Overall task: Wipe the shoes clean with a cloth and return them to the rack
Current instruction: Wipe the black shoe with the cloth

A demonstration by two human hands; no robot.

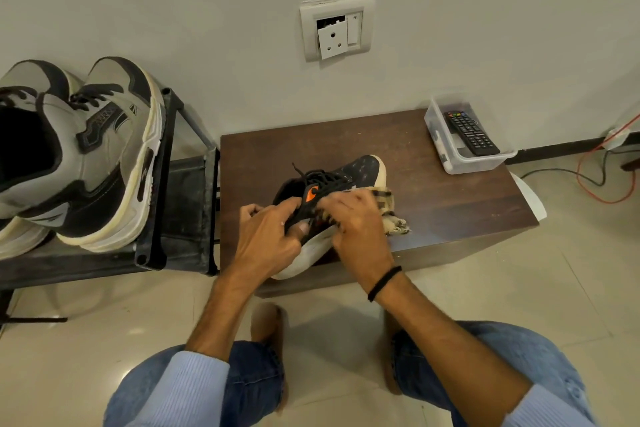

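A dark metal shoe rack [152, 246] stands at the left, close beside a low counter of dark brown wood [450, 211] that is set against the wall. On the rack's top shelf sits a pair of bulky grey-and-black high-top shoes [104, 156] with thick cream soles. They look stiff and fairly heavy, and are probably best lifted by the heel collar or with a hand inside the opening.

The shoe being cleaned, a black lace-up sneaker [360, 170] with an off-white sole, lies on the counter near its front edge, tipped onto its side with its toe pointing away from the person. It looks light, with a soft upper that would give under pressure and a firmer rubber sole. The collar and sole edge are the sure places to hold it, and the loose laces could snag.

The left hand [270, 236] grips the sneaker at the collar end, its fingers [291, 210] curled around the upper and the thumb against the sole. The right hand [356, 225] clutches a beige checked cloth [394, 218] against the sneaker's side. The cloth is limp, frayed at the end, and easy to bunch up.

A clear plastic tub [450, 163] on the counter's far corner holds a black remote control [471, 133].

The grey shoe has lettering on its side panel, but it is too blurred to read. The sneaker carries an orange mark [311, 196] with no legible name, and the remote's key labels are too small to read.
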